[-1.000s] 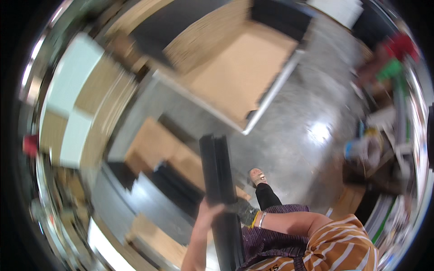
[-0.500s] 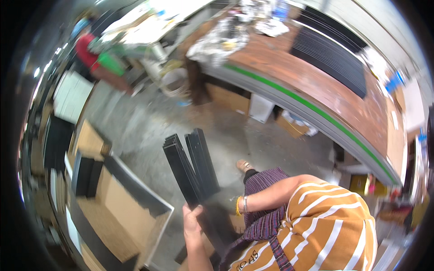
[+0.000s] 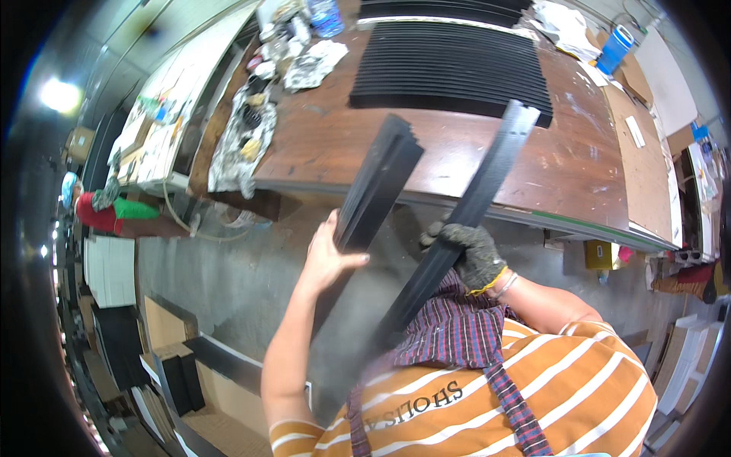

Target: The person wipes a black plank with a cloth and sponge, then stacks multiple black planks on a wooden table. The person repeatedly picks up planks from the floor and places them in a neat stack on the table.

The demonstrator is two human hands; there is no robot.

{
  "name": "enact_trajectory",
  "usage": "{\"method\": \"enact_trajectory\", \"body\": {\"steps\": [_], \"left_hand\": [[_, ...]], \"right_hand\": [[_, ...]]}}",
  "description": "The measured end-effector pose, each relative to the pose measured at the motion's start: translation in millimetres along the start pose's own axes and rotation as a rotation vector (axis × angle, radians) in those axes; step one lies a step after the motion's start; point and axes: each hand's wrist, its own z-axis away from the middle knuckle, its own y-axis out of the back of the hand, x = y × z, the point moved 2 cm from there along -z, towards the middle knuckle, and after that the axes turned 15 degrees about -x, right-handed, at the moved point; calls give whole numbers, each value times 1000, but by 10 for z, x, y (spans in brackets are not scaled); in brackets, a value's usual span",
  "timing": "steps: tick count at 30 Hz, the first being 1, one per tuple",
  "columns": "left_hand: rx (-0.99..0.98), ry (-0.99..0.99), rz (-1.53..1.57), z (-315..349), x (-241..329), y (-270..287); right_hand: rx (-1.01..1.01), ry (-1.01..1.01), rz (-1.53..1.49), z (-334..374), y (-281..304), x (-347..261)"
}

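My bare left hand (image 3: 329, 257) is wrapped round a bundle of long black strips (image 3: 378, 183), its thumb lying across the near side. My right hand (image 3: 474, 255), in a dark grey glove, grips another set of long black strips (image 3: 499, 167), tilted up to the right. The two bundles are apart at their far ends, and their lower ends blur together before my apron. Beyond them, a row of similar black strips (image 3: 453, 68) lies side by side on the brown wooden table (image 3: 320, 145).
On the table's left are crumpled foil (image 3: 242, 145) and a water bottle (image 3: 326, 17); a blue tumbler (image 3: 615, 49) stands far right. A cardboard box (image 3: 228, 385) with black strips sits on the floor lower left. A co-worker in red (image 3: 99, 209) is at the far left.
My view has swung right, bringing me to face the table. The black strips, held together before, are now split into two bundles, one in each hand, and raised towards the table edge.
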Motion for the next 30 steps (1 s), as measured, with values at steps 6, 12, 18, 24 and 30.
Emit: {"method": "enact_trajectory", "body": {"steps": [6, 12, 18, 24, 30], "left_hand": [[-135, -109, -643, -1621, 1016, -231], [-242, -383, -900, -2656, 1702, -899], [-475, -395, -850, -3182, 2046, -1341], [-437, -436, -942, -3194, 2010, -1516], [-380, -663, -916, -3095, 1970, -1414]], "right_hand": [[112, 289, -290, 206, 647, -1030], [226, 611, -357, 660, 1013, -1287], [362, 874, -351, 958, 1174, -1205], [502, 934, -424, 946, 1206, -1117], [475, 848, -470, 475, 1175, -1054]]}}
